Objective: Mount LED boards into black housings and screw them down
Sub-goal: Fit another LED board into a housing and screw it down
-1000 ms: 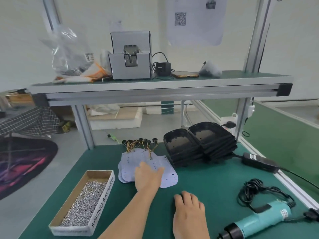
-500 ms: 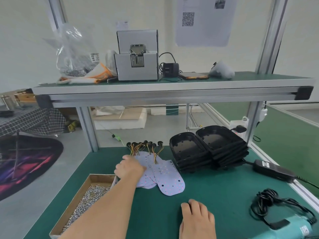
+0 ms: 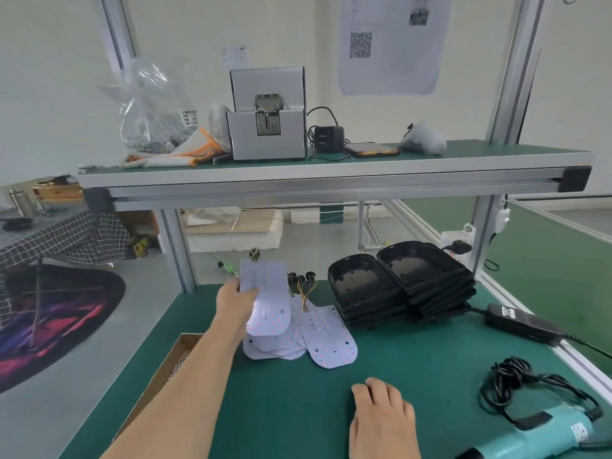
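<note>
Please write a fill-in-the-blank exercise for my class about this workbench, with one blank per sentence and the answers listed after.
1. The left hand holds one ____ above the pile of boards.
2. The right hand rests on the green mat, holding ____.
3. The black housings stand in ____ stacks.
4. The phone lies on the upper ____.
Missing words: LED board; nothing; two; shelf.

The bench mat [image 3: 298,409] is showing plain dark green, with the stacked housings [image 3: 397,283] toward its far right edge showing matte black. The raised LED board [image 3: 265,279] and the pile of boards [image 3: 328,342] beneath are showing white speckled with red and dark dots, while the screwdriver [image 3: 543,438] at the near right corner is showing teal.
</note>
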